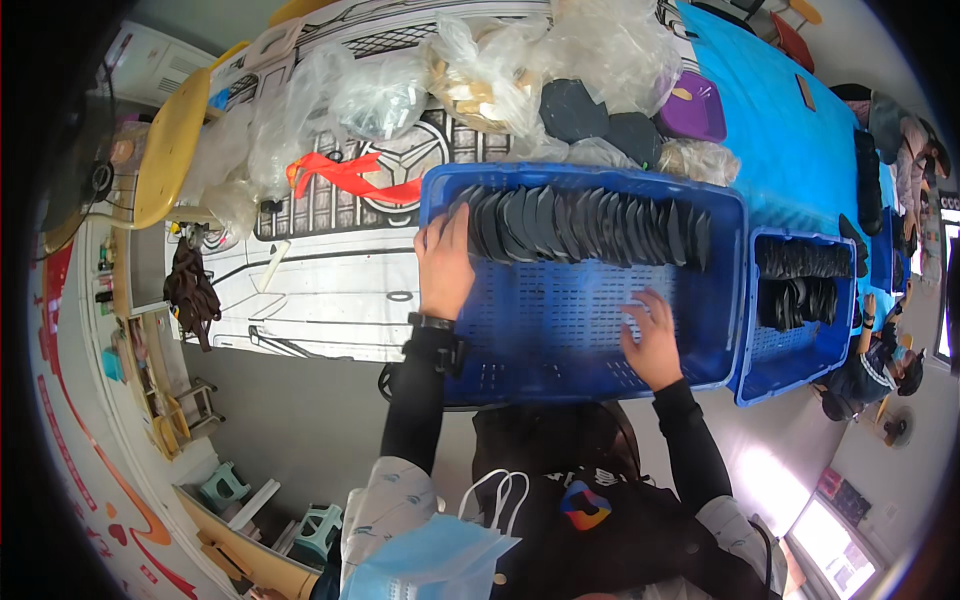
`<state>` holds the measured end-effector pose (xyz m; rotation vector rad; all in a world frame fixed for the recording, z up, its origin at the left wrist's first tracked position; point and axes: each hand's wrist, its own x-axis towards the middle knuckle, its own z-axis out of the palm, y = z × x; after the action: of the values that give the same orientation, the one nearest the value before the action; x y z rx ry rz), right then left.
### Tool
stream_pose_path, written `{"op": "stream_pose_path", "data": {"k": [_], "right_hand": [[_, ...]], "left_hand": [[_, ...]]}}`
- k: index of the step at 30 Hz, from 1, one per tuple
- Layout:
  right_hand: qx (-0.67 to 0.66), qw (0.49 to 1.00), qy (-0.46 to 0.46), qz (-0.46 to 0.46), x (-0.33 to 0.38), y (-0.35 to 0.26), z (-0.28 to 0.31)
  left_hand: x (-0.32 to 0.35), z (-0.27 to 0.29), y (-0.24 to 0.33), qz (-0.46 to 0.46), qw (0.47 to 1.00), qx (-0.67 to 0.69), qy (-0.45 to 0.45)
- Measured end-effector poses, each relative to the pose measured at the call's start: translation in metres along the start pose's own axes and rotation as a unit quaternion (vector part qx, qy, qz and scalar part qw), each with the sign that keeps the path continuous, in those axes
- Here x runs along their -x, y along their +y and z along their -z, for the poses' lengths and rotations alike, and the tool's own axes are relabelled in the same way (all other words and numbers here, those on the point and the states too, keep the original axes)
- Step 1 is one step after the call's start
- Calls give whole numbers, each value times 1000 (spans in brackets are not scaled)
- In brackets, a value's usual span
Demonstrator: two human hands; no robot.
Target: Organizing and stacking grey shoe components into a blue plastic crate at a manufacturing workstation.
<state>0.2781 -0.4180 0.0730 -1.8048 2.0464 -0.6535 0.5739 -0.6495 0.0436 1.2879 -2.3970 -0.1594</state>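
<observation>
A blue plastic crate [590,385] with slotted walls and floor stands before me on the table. Along its far side runs a row of thin, dark, curved pieces [560,225], standing on edge and packed close; their exact kind is unclear. My left hand [445,270] is at the crate's left wall, fingers stretched out against the left end of the row. It wears a dark wristband. Over the near right part of the crate floor is my right hand [652,340], its fingers spread and nothing between them.
A second blue crate [795,370] with similar dark pieces adjoins on the right. Clear plastic bags [380,95], dark round pads [573,110], a purple tray [692,108] and a red ribbon [350,175] lie beyond. A co-worker [865,375] sits far right.
</observation>
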Motion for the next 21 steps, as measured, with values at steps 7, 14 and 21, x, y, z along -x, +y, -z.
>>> {"op": "stream_pose_path", "data": {"k": [7,14,21], "right_hand": [[13,994,7,-105,75,55,-8],[20,990,4,-140,103,84,-11],[24,990,8,-140,101,94,-18]], "left_hand": [[-8,-13,-43,17,986,-29,-164],[-33,-23,-43,-92,989,17,-113],[-35,-32,-27,-25,992,25,-117]]}}
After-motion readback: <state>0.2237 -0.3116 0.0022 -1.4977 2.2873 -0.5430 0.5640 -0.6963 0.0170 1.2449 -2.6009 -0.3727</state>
